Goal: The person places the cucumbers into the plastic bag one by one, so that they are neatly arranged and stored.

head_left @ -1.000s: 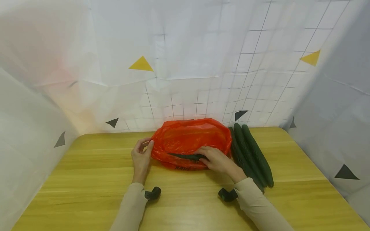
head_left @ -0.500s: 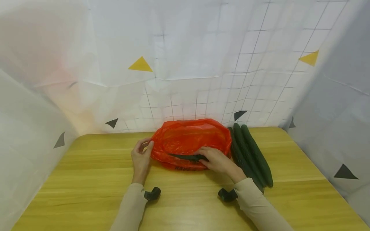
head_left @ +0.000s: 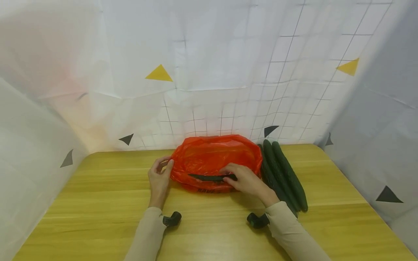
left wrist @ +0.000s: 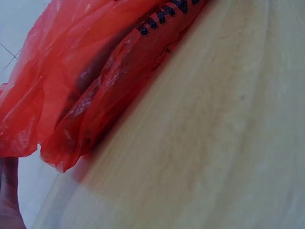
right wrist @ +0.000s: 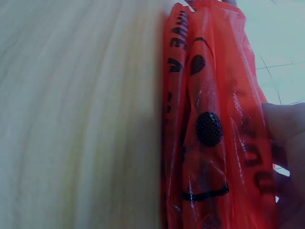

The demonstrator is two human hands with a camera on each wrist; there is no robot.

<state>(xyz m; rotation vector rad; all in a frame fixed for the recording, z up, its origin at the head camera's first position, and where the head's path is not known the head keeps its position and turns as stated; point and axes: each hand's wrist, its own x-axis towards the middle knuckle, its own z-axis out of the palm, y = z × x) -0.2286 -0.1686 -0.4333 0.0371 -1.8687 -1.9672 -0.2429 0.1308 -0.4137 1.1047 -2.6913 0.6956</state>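
Yellow wood-grain counter (head_left: 98,206) spanned lower part of frame. White sheeting (head_left: 209,54) hung across top, dark grid lines (head_left: 289,36) toward upper right. Yellow triangle (head_left: 159,74) sat upper left of centre, second yellow triangle (head_left: 349,67) upper right; black triangle (head_left: 389,195) lower right.

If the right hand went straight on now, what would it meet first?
The right hand pinches a cucumber; past that, it would likely meet the inside of the red bag first, though depth is unclear.
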